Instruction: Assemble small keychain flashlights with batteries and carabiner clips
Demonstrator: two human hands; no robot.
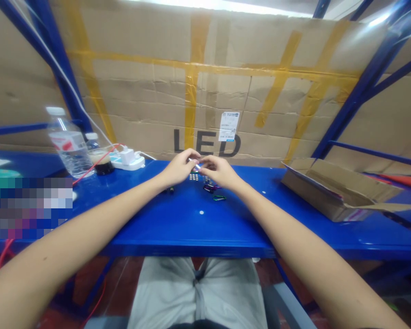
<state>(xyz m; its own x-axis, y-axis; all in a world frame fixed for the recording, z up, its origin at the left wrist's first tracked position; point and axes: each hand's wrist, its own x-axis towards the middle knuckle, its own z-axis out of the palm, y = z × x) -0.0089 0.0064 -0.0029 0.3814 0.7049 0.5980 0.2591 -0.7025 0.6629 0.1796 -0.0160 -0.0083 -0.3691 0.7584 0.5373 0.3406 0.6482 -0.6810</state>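
Note:
My left hand [181,167] and my right hand [220,171] meet above the far part of the blue table [178,224]. Between their fingertips is a small shiny silvery piece [197,167], too small and blurred to name. Both hands are closed in a pinch around it. Just below them, small silvery round pieces [193,177] lie in rows. Near my right hand are a green carabiner [219,198] and some dark and purple carabiners [209,188]. A small dark and yellow item [171,190] lies below my left wrist.
On the left stand a water bottle [70,148], a smaller bottle of dark liquid [102,162] and a white power strip [133,161] with cables. An open cardboard box [329,196] sits on the right. A large taped carton [140,100] rises behind the table, between blue metal posts.

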